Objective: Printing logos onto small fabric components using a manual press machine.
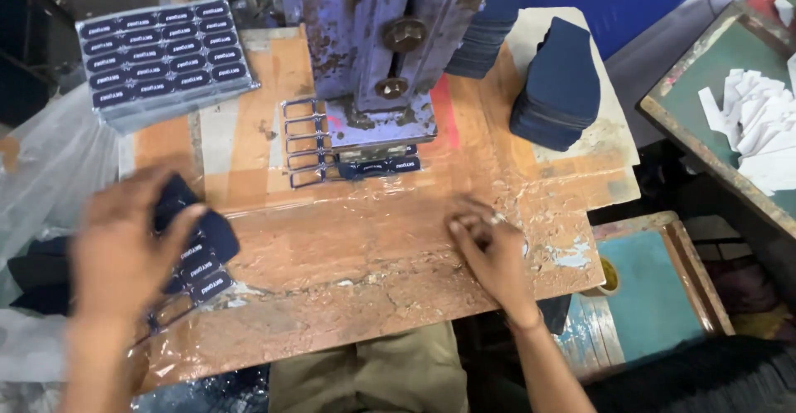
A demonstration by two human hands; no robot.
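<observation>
1. Navy fabric piece [203, 230] sits under your left hand [124, 251], fingers spread flat on it at the table's [373, 297] left edge.
2. Your right hand [489, 251] is loosely curled, fingertips pinching at the plastic film; can't tell what's in it.
3. The press [377, 48] is straight ahead, with the label strip [377, 166] lying crosswise under it, nearer your right hand.

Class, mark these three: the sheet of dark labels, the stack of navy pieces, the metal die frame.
sheet of dark labels [164, 48], head view, middle rows.
stack of navy pieces [560, 85], head view, top piece.
metal die frame [303, 141], head view, rungs.
</observation>
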